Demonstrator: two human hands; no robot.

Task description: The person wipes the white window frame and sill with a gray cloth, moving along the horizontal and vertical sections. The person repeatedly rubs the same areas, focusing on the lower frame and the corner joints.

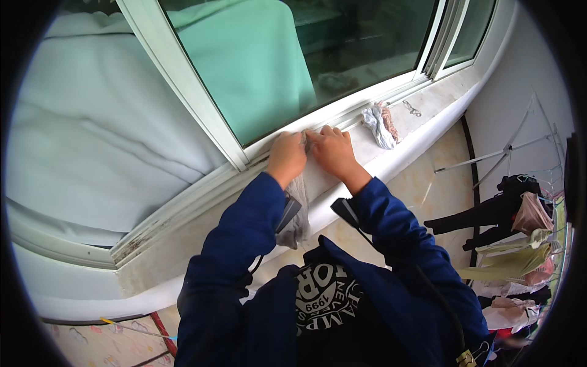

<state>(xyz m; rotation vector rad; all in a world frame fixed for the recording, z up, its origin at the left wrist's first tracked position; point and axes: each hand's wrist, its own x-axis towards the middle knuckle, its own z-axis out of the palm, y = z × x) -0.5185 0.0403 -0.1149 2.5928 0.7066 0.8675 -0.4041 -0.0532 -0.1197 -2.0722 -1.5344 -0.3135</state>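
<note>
Both hands are together at the sliding window's lower track [346, 118], where a grey cloth [298, 202] is bunched. My left hand [286, 158] grips the cloth, and its loose end hangs down over the sill's front edge. Beside it, my right hand [332, 151] has its index finger and thumb on the top of the cloth, against the track. The white window frame [202, 98] rises just beyond my hands. Dark grime marks the track [142, 238] to the left. The cloth's part between the fingers is mostly hidden.
A crumpled white and pink cloth [380, 126] lies on the sill [426, 98] to the right, with a small metal clip-like piece [412, 108] near it. Clothes [500, 215] hang from a drying rack [506, 149] at right. Pale fabric [105, 137] fills the left opening.
</note>
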